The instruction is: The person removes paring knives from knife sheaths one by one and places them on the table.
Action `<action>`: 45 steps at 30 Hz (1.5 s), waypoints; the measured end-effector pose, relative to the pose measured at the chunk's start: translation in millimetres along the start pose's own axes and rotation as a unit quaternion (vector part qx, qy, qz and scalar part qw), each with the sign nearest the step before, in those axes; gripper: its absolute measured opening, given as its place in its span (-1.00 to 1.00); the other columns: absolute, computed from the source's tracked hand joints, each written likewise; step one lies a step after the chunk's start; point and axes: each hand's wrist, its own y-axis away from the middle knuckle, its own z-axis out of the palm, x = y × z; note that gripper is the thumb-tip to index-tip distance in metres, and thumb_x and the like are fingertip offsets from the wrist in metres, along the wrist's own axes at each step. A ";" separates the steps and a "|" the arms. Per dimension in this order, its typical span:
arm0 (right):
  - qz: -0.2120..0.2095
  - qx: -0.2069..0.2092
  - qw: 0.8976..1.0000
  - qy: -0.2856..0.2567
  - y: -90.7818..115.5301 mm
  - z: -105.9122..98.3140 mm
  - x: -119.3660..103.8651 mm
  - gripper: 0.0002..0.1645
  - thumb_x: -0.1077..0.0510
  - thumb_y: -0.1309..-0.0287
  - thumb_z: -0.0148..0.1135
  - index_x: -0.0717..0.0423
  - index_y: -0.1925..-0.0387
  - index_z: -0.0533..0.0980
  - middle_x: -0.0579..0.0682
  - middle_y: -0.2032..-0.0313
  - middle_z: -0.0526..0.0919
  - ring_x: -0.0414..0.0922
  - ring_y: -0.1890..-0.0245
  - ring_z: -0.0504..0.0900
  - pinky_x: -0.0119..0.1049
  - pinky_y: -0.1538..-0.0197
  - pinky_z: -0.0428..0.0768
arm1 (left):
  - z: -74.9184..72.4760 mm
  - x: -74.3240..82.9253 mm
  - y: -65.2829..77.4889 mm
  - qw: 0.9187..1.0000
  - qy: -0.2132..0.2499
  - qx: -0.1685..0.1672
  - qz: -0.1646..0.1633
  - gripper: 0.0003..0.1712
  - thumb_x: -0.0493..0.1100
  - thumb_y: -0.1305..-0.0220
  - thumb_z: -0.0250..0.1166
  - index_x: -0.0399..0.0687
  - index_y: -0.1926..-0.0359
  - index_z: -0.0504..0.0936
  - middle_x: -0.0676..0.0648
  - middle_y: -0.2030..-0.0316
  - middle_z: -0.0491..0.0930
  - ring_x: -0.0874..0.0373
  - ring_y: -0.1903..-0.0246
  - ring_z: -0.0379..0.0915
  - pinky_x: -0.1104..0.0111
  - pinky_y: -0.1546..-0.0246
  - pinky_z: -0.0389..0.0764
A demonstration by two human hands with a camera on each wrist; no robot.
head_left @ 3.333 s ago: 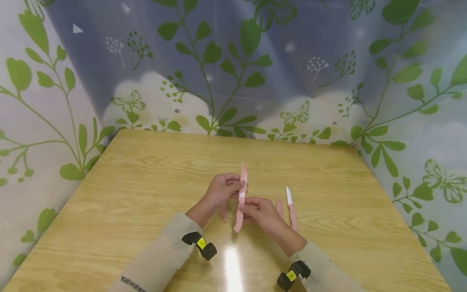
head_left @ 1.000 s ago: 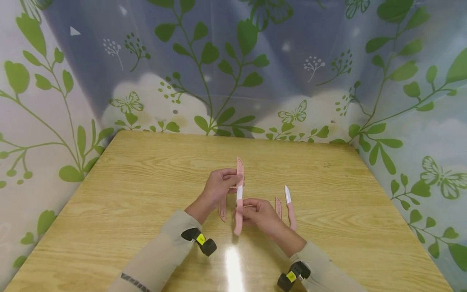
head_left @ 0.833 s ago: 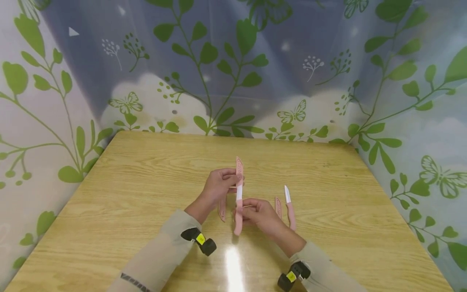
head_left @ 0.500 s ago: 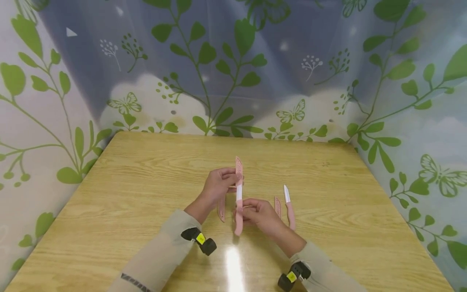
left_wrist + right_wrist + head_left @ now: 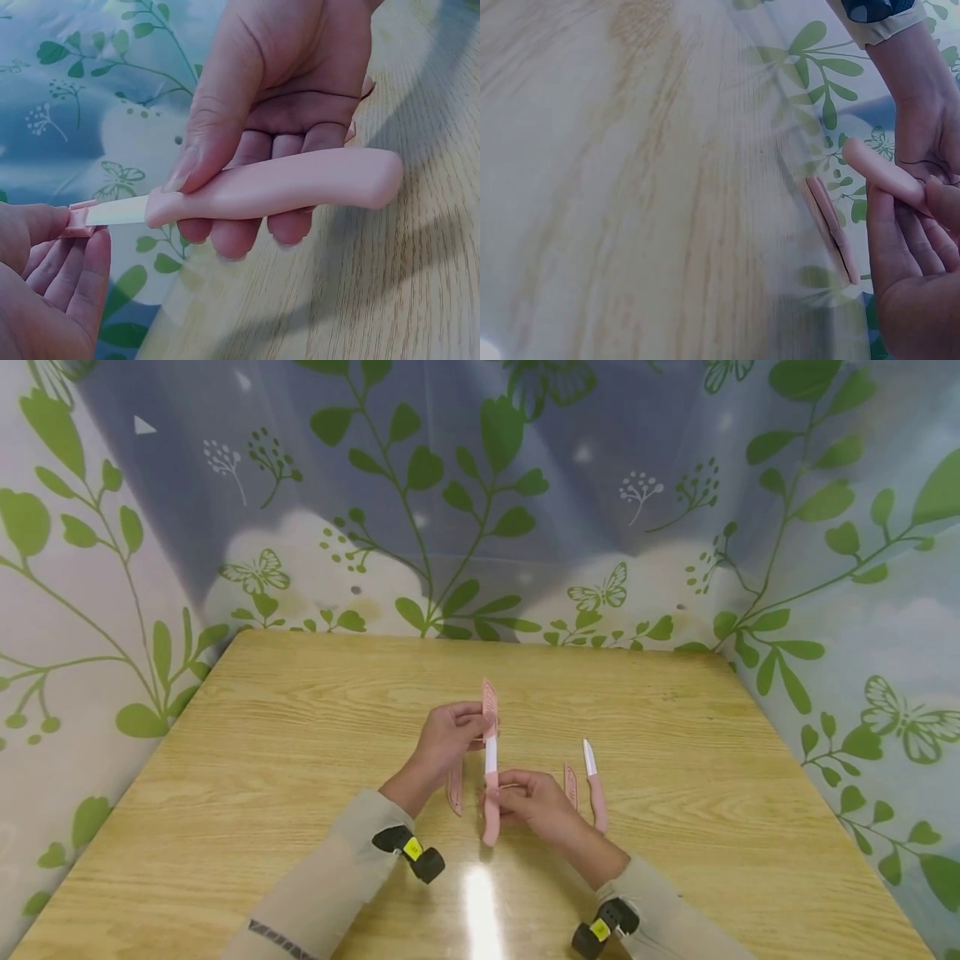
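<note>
Over the middle of the table, my left hand (image 5: 444, 739) pinches a pink knife sheath (image 5: 490, 697) with its tip pointing away from me. My right hand (image 5: 542, 803) grips the pink handle of a knife (image 5: 491, 818) just below it. A stretch of white blade (image 5: 120, 211) shows between handle and sheath mouth; the rest of the blade is hidden inside. In the left wrist view the handle (image 5: 300, 184) lies across the right fingers, thumb on top. The right wrist view shows the handle (image 5: 885, 174) raised above the table, both hands around the knife and sheath.
A second small knife (image 5: 596, 789) with a white blade lies right of my right hand, beside a pink sheath (image 5: 572, 787). Another pink sheath (image 5: 455, 789) lies partly hidden by my left hand. Patterned curtains (image 5: 480, 510) border the wooden table (image 5: 300, 693).
Sheath and knife have drawn apart: the left hand with the sheath has shifted slightly away, and more white blade shows than 3.3 seconds ago. The right hand has hardly moved.
</note>
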 end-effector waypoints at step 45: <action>0.018 0.051 0.993 0.103 8.1 -21.0 -0.1 -0.71 0.23 -0.24 0.20 0.40 0.10 0.52 0.24 0.29 0.65 0.04 0.37 0.69 -0.08 0.24 0.71 | -4.0 -29.7 -11.4 0.998 -0.011 0.011 -0.064 -0.74 -0.27 -0.24 0.28 -0.35 0.09 0.58 -0.29 0.23 0.65 0.14 0.42 0.60 0.26 0.26 0.69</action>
